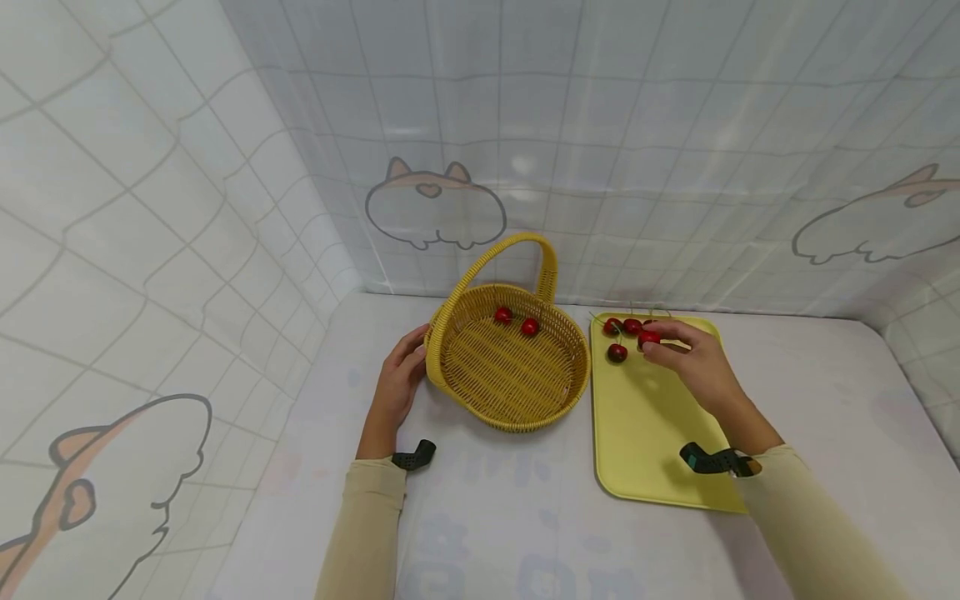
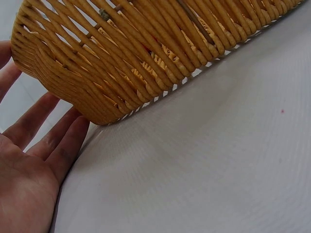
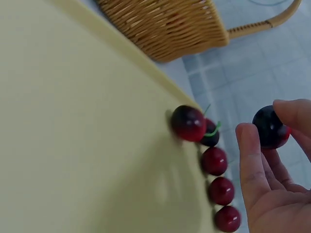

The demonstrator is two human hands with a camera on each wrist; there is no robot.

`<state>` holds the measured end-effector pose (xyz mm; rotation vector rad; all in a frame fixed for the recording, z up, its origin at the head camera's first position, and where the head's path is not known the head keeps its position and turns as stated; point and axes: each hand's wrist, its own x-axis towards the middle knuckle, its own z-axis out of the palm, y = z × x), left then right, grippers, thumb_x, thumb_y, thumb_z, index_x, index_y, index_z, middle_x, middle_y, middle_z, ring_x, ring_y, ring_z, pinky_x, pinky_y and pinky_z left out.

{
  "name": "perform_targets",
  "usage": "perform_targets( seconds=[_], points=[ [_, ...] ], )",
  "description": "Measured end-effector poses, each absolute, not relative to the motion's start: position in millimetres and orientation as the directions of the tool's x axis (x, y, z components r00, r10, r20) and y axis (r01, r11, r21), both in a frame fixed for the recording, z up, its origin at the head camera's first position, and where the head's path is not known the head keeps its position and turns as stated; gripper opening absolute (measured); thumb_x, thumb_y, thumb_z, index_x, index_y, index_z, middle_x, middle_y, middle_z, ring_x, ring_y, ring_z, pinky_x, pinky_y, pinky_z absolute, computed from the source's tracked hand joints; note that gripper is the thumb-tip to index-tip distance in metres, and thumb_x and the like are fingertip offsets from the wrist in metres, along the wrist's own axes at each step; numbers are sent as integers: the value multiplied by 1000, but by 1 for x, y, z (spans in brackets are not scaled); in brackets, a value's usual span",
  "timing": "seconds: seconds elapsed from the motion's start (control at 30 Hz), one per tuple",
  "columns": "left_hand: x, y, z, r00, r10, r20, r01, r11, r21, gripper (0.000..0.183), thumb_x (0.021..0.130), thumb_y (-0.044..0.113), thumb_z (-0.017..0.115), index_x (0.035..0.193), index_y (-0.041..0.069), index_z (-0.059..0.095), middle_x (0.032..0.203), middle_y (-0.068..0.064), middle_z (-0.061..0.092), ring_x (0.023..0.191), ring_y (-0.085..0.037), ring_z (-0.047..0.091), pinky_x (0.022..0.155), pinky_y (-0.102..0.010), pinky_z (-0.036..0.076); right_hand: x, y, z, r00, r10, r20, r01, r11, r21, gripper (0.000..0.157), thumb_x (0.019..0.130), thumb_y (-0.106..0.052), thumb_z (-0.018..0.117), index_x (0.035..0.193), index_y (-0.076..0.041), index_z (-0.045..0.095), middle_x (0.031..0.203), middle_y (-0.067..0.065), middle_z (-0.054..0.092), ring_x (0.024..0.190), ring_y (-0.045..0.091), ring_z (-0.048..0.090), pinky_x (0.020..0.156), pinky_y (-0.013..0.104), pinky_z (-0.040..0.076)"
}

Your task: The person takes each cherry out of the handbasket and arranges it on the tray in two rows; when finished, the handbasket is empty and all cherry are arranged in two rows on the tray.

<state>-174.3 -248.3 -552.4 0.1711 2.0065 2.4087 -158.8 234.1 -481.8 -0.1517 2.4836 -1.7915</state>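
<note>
Sleeves (image 1: pixel 813 517) lie nearest; left hand (image 1: pixel 399 379) touches the basket (image 1: pixel 502 379), right hand (image 1: pixel 699 365) pinches a cherry (image 1: pixel 648 338) near the tray's far edge (image 1: pixel 697 321). Probably light, slippery: hold its sides gently.

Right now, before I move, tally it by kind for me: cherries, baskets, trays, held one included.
Cherries: 8 (2 in the basket, 5 on the tray, 1 held in the right hand)
Baskets: 1
Trays: 1
Total: 10
</note>
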Motion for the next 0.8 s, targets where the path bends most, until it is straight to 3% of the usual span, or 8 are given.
perform_targets(
  seconds=[0.13, 0.37, 0.63, 0.8],
  points=[
    [-175, -249, -553, -993, 78, 85, 70, -178, 981, 45, 107, 24, 55, 150, 12, 51, 147, -5, 52, 131, -15, 55, 104, -24, 48, -160, 236, -494, -995, -95, 12, -39, 292, -956, 48, 96, -25, 73, 135, 1, 58, 121, -5, 60, 103, 0, 65, 83, 20, 58],
    [-176, -250, -554, -993, 83, 89, 73, -175, 982, 45, 106, 26, 55, 150, 13, 51, 147, -6, 52, 130, -15, 55, 104, -25, 48, -166, 237, -508, -995, -80, -57, 38, 230, -972, 43, 95, -23, 74, 124, 0, 51, 117, 6, 57, 90, 15, 75, 79, 30, 61],
    [-175, -249, -553, -994, 75, 79, 65, -172, 983, 45, 106, 25, 55, 149, 11, 51, 144, -4, 54, 129, -15, 56, 103, -24, 48, -174, 240, -525, -993, -48, -112, 94, 278, -956, 53, 94, -25, 75, 133, 2, 51, 115, 1, 58, 87, 0, 67, 73, 26, 61],
    [-175, -249, -553, -994, 70, 83, 70, -177, 982, 45, 105, 25, 57, 148, 12, 52, 144, -4, 54, 130, -16, 56, 103, -25, 49, -179, 243, -531, -989, -36, -142, 123, 323, -938, 54, 94, -28, 76, 135, 1, 55, 111, -6, 59, 79, 2, 65, 67, 25, 59]
  ],
)
